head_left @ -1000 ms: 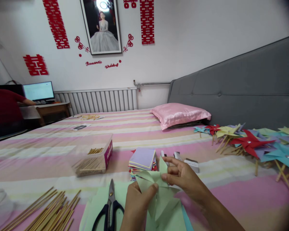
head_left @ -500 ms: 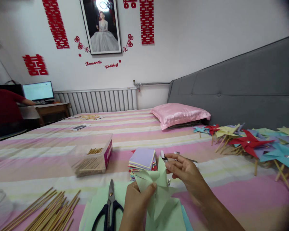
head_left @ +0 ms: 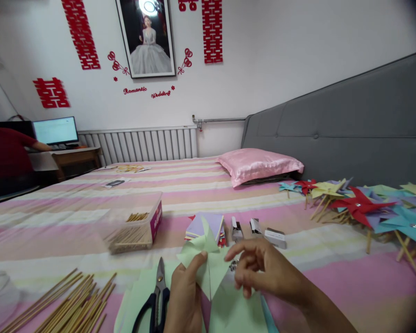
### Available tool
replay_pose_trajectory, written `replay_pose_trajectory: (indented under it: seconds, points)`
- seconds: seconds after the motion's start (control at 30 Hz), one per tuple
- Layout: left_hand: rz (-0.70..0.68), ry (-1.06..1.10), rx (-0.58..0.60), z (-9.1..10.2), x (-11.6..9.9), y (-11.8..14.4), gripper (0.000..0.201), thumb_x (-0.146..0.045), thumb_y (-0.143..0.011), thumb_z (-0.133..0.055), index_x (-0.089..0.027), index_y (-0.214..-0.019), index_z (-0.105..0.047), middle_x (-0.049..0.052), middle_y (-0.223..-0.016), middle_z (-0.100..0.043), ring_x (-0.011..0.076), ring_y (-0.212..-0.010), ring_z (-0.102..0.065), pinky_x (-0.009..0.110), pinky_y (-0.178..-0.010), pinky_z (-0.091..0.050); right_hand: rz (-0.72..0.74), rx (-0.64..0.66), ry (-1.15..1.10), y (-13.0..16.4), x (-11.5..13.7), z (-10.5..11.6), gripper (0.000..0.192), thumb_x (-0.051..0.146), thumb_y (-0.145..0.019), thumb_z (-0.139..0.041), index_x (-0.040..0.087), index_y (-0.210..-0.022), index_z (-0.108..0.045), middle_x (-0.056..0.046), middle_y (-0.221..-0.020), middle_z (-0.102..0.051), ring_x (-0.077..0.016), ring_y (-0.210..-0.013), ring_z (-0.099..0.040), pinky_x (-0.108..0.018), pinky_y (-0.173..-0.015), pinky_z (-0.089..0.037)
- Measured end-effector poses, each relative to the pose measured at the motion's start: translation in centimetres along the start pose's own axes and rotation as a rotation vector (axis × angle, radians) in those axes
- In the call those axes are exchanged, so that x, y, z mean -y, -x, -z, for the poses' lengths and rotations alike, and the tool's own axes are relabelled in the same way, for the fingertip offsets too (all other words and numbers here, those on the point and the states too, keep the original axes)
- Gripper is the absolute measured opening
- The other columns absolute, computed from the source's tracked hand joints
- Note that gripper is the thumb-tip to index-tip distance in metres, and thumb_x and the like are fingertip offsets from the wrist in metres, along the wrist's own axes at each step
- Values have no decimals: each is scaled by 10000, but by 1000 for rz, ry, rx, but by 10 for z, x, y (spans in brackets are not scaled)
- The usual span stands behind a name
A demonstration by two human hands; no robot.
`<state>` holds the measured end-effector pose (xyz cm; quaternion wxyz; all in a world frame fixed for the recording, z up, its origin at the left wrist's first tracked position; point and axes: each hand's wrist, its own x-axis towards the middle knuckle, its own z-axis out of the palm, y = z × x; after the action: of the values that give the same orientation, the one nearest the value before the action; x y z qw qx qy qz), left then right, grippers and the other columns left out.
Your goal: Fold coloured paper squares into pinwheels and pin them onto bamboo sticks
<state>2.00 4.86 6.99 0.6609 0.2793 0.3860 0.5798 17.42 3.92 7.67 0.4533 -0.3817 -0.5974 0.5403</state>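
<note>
My left hand [head_left: 185,296] grips a folded light green paper pinwheel [head_left: 208,266] between thumb and fingers, low in the middle of the view. My right hand [head_left: 263,273] curls just to its right, with its fingertips at the pinwheel's centre, where a small metal pin [head_left: 233,265] shows. More light green sheets [head_left: 235,312] lie under both hands. Black-handled scissors [head_left: 156,298] lie just left of my left hand.
Bamboo sticks [head_left: 69,307] lie at lower left, and a clear box of sticks [head_left: 135,226] sits further back. A stack of coloured paper squares [head_left: 206,226], staplers [head_left: 254,229], finished pinwheels [head_left: 364,206], a pink pillow [head_left: 258,164]. A person in red [head_left: 7,157] sits at a desk.
My left hand has turned the green pinwheel to the left and lifted it slightly. My right hand has dropped lower and curled in toward the pinwheel's centre, uncovering the staplers behind.
</note>
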Motion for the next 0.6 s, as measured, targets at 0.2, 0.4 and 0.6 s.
replay_pose_trajectory:
  seconds: [0.2,0.4,0.6]
  points:
    - [-2,54,25,1,-2,-1,57,-117,-659,-606,-127,-706,-636,26,-604,-684,166,-605,-642,226,-564,-463,-72,110,91,-3,-14,-5,256,140,-663,-611,193,-911,-649,-16,-680,-688,-117,-509,-629,-182,-482,-428]
    - [-13,68,53,-2,1,-1,56,-118,-663,-597,-134,-609,-602,15,-558,-658,156,-575,-624,217,-537,-450,26,54,119,-10,-19,-13,183,125,-648,-646,159,-820,-697,-5,-607,-648,-109,-505,-612,-185,-494,-451]
    - [4,67,32,-3,1,2,29,-113,-622,-635,-119,-611,-609,18,-536,-642,142,-499,-594,222,-507,-441,75,-44,29,-15,-21,-19,78,205,-642,-699,145,-693,-700,10,-533,-618,-85,-473,-584,-152,-457,-426]
